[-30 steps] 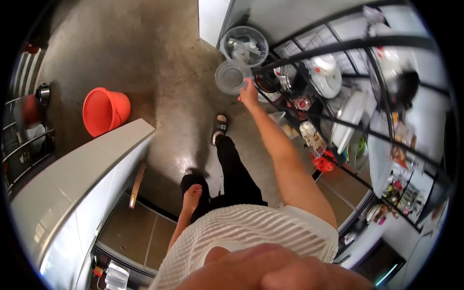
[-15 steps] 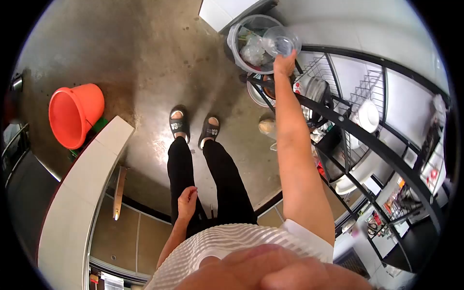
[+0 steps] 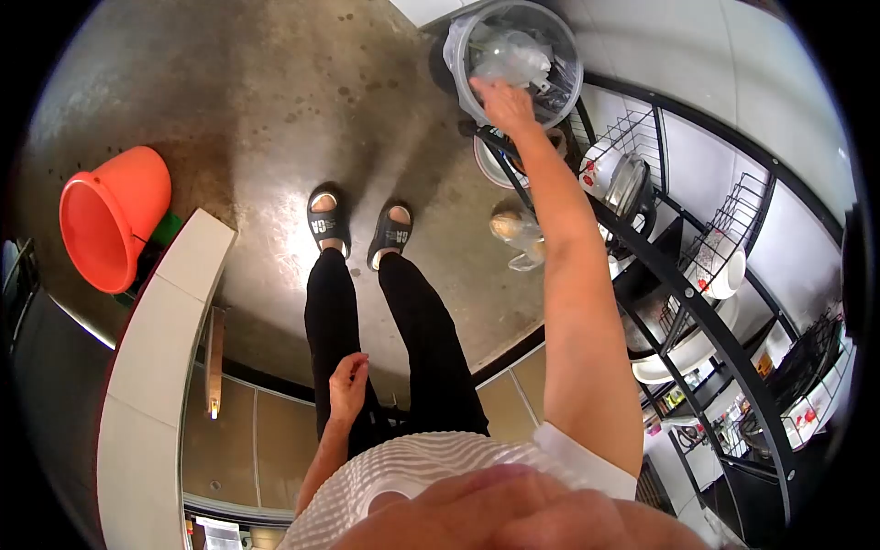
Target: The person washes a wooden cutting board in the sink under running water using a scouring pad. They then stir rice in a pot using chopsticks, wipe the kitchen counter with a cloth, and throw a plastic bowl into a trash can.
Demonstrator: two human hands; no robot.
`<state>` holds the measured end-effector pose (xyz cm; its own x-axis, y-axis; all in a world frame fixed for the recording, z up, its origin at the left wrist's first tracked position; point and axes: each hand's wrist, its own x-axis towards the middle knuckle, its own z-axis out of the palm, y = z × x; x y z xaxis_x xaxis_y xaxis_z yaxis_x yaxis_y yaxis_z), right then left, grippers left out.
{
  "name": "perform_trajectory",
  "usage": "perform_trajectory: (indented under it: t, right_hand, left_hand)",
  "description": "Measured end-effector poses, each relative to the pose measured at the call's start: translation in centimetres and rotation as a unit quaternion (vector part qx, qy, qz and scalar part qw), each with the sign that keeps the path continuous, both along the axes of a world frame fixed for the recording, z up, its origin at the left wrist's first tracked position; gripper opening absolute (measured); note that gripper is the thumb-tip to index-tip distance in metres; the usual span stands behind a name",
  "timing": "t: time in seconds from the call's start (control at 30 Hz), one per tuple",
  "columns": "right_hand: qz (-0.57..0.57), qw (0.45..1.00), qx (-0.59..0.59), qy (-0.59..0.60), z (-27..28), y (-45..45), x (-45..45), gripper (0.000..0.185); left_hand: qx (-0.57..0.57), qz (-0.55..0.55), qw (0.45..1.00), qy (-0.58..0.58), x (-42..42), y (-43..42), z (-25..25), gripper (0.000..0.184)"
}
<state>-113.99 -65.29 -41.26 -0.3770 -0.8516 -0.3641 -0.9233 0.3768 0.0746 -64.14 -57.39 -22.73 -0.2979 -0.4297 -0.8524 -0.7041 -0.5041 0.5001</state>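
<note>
My right hand (image 3: pixel 507 104) reaches over the near rim of a translucent waste bin (image 3: pixel 577 78). Its fingers point into the bin, with the index finger stretched out, and nothing shows in its grasp. Crumpled clear plastic (image 3: pixel 513 59) lies inside, just past the fingertips. The clear plastic container seen earlier cannot be told apart from the waste. My left hand (image 3: pixel 348 389) hangs in front of my thigh, its fingers curled together and holding nothing that I can see.
A black metal rack (image 3: pixel 724 335) with wire baskets, pots and bowls stands along the right, beside my right arm. On the floor below it lies a plastic bag (image 3: pixel 521 236). An orange bucket (image 3: pixel 117 220) is at the left, behind a white-tiled ledge (image 3: pixel 151 367).
The clear plastic container has left my right hand, which has moved left and slightly down relative to the bin. My view has shifted a little. The left hand stays by my thigh.
</note>
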Motion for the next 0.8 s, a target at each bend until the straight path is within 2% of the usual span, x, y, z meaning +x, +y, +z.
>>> perform_trajectory:
  t: [0.03, 0.07, 0.1, 0.13, 0.17, 0.2, 0.27, 0.3, 0.43, 0.5, 0.57, 0.67, 0.7, 0.73, 0.8]
  right_hand:
    - [-0.051, 0.991, 0.03, -0.123, 0.6, -0.4, 0.4, 0.026]
    - [-0.051, 0.991, 0.031, -0.121, 0.7, -0.6, 0.3, 0.026]
    - [-0.15, 0.977, -0.094, -0.119, 0.8, -0.8, 0.2, 0.027]
    - [-0.243, 0.938, -0.217, -0.115, 0.6, -0.8, -0.1, 0.029]
    - [-0.196, 0.938, -0.28, -0.058, 0.5, -0.7, -1.0, 0.036]
    - [-0.196, 0.938, -0.281, -0.058, 0.1, -0.7, -1.4, 0.036]
    - [-0.161, 0.979, -0.126, -0.008, -1.2, -0.5, -1.8, 0.042]
    - [-0.186, 0.979, -0.07, -0.042, -2.9, -0.2, -2.4, 0.048]
    - [-0.193, 0.98, -0.002, -0.037, -6.6, -1.1, -2.8, 0.051]
    - [-0.204, 0.976, 0.013, -0.072, -7.8, -1.7, -4.2, 0.051]
    - [-0.199, 0.975, 0.029, -0.089, -9.0, -1.7, -5.3, 0.053]
    - [-0.191, 0.977, 0.013, -0.096, -11.8, -0.1, -4.9, 0.054]
    - [-0.103, 0.994, 0.039, -0.019, -15.4, 1.2, -6.6, 0.053]
    - [-0.173, 0.979, 0.047, -0.101, -14.7, 0.3, -7.0, 0.052]
    - [-0.241, 0.949, 0.157, -0.131, -11.8, -2.3, -7.0, 0.052]
  left_hand:
    - [-0.006, -0.012, 1.0, -0.003, -0.1, -0.4, 0.3, 0.015]
    - [-0.013, -0.023, 1.0, -0.004, -0.3, -0.7, 0.3, 0.015]
    - [-0.012, -0.023, 1.0, -0.002, -0.1, -0.8, 0.1, 0.015]
    - [0.011, -0.01, 1.0, -0.01, 0.1, -1.1, -0.1, 0.015]
    - [0.034, 0.002, 0.999, -0.018, 0.2, -1.2, -0.4, 0.016]
    - [0.033, 0.003, 0.999, -0.018, 0.1, -1.1, -0.7, 0.016]
    - [0.008, 0.002, 1.0, -0.018, 0.2, -0.9, -1.4, 0.015]
    - [0.007, 0.002, 1.0, -0.022, 0.1, -0.9, -1.6, 0.015]
    - [0.031, 0.008, 0.999, -0.028, -1.6, -2.1, -1.5, 0.015]
    - [0.044, 0.007, 0.998, -0.035, -1.6, -2.6, -1.7, 0.015]
    - [0.006, 0.061, 0.998, -0.02, -1.7, -2.8, -2.6, 0.015]
    - [-0.005, 0.06, 0.998, -0.034, -1.9, -3.4, -3.6, 0.015]
    - [0.001, 0.064, 0.997, -0.035, -1.8, -3.7, -3.7, 0.015]
    - [-0.001, 0.066, 0.997, -0.043, -1.7, -4.0, -3.5, 0.015]
    - [-0.017, 0.051, 0.998, -0.043, -1.4, -4.7, -3.3, 0.015]
